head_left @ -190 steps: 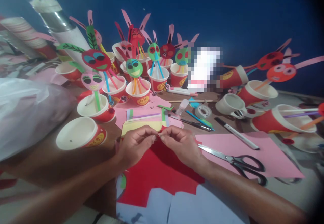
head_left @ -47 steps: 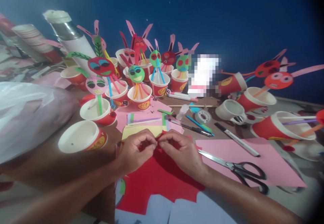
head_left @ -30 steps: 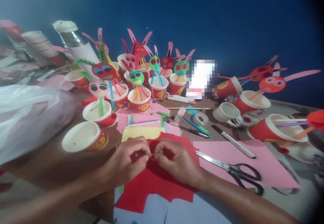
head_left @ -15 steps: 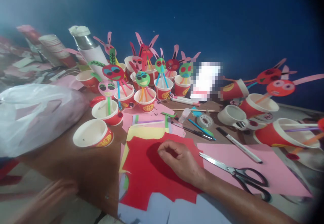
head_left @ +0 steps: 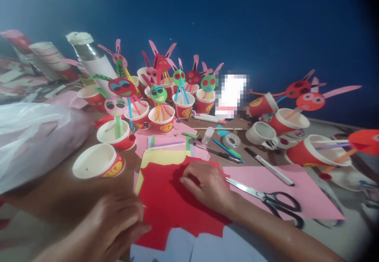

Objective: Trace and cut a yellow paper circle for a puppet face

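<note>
Red paper with a jagged cut outline (head_left: 177, 206) lies at the front centre over yellow paper (head_left: 166, 157) and pale blue paper (head_left: 177, 246). My right hand (head_left: 204, 183) rests on its upper right part, fingers curled together; whether something thin is between them cannot be made out. Over the sheet's left edge is my left hand (head_left: 118, 218), slightly blurred, fingers bent, with nothing clearly visible in them. Black-handled scissors (head_left: 266, 199) lie on pink paper (head_left: 310, 195) just right of my right hand, untouched.
Paper cups with straw-mounted paper faces (head_left: 161, 118) stand behind. An unadorned cup (head_left: 97, 161) and a plastic bag (head_left: 38, 139) are at left. Markers (head_left: 271, 167), a tape roll (head_left: 231, 140) and a mug (head_left: 261, 135) lie behind the papers. A blurred-out bright phone-like shape (head_left: 231, 94) stands farther back.
My left hand has moved right and up from the lower left to the red paper's left edge. My right hand stays on the paper. The view has shifted slightly, with most objects appearing farther left.
</note>
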Available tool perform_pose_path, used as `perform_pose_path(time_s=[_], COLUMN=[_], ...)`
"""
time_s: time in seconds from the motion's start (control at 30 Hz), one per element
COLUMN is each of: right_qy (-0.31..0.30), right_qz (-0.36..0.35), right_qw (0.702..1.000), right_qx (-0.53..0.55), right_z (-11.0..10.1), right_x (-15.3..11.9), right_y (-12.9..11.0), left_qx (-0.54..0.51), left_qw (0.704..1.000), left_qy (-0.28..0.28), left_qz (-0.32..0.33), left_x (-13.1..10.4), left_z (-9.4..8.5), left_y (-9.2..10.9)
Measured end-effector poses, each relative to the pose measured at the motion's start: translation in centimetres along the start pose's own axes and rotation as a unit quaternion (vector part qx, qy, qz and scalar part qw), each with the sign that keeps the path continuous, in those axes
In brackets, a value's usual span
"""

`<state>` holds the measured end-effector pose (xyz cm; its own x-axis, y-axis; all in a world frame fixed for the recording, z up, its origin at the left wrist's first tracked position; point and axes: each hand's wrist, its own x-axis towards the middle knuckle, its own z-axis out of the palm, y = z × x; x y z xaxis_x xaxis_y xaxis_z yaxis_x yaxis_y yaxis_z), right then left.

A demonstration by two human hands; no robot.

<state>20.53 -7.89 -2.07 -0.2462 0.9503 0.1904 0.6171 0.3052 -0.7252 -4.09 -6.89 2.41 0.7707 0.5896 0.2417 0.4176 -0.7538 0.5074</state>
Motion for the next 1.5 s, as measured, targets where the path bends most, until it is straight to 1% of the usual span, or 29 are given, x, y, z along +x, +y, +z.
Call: perform_pose_path(time_s=[0.03,0.1,0.13,0.23,0.3,0.37,0.43,0.47,0.53,0.6,0.73,0.83,0.87,0.93,1.03,1.23,1.33,1.43,1.5], right_qy=[0.004,0.015,0.020,0.030,0.019,0.001,-0.012,-0.017,-0.027,-0.033,-0.032,-0.018,-0.016,-0.014,-0.008,0.011,0.016,0.016,0.014], right_qz=[-0.025,-0.052,-0.055,-0.062,-0.073,-0.090,-0.114,-0.126,-0.146,-0.154,-0.135,-0.117,-0.112,-0.104,-0.100,-0.088,-0.099,-0.112,-0.118], right_qw=[0.999,0.991,0.986,0.970,0.965,0.962,0.958,0.954,0.946,0.942,0.941,0.939,0.939,0.938,0.939,0.941,0.941,0.944,0.944], right_qx=[-0.042,-0.123,-0.158,-0.231,-0.252,-0.257,-0.265,-0.271,-0.287,-0.296,-0.309,-0.322,-0.325,-0.330,-0.330,-0.327,-0.323,-0.311,-0.308], right_z=[-0.2,-0.6,-0.9,-1.5,-1.6,-1.4,-1.0,-0.9,-0.9,-1.1,-1.5,-1.5,-1.5,-1.6,-2.0,-2.8,-2.8,-2.8,-2.7], right_x=[0.2,0.6,0.9,1.3,1.3,1.1,0.8,0.6,0.3,-0.1,-1.0,-1.7,-1.9,-2.2,-2.5,-2.6,-2.5,-2.4,-2.4], right_y=[0.2,0.6,0.9,1.5,1.8,2.2,2.5,2.7,2.9,3.1,3.4,3.6,3.7,4.0,4.4,5.5,5.8,6.1,6.4], left_qx=[0.009,0.013,0.015,0.030,0.042,0.063,0.076,0.078,0.076,0.071,0.092,0.124,0.125,0.116,0.094,0.085,0.107,0.152,0.190], left_qw=[1.000,0.997,0.997,0.994,0.994,0.995,0.996,0.996,0.996,0.997,0.994,0.990,0.990,0.990,0.991,0.990,0.984,0.975,0.970], left_qy=[-0.027,-0.048,-0.051,-0.030,-0.029,-0.003,0.006,0.001,-0.015,-0.025,-0.031,-0.056,-0.052,-0.062,-0.076,-0.100,-0.117,-0.096,-0.059], left_qz=[0.012,0.051,0.060,0.099,0.097,0.073,0.052,0.046,0.036,0.032,0.046,0.046,0.051,0.056,0.062,0.048,0.081,0.127,0.140], left_x=[1.3,3.6,4.5,7.2,8.7,10.0,10.7,10.8,10.6,9.9,7.5,5.8,5.4,4.8,4.5,4.6,4.4,3.8,3.5], left_z=[0.5,1.6,2.1,3.5,4.2,4.6,5.0,5.1,5.3,5.4,5.8,6.9,7.3,8.0,8.4,7.6,7.7,8.7,9.6], left_y=[0.3,0.5,0.4,-0.6,-1.6,-2.3,-2.7,-2.7,-2.5,-2.0,-0.8,-0.4,-0.4,-0.6,-0.8,-1.0,-1.2,-1.5,-1.8])
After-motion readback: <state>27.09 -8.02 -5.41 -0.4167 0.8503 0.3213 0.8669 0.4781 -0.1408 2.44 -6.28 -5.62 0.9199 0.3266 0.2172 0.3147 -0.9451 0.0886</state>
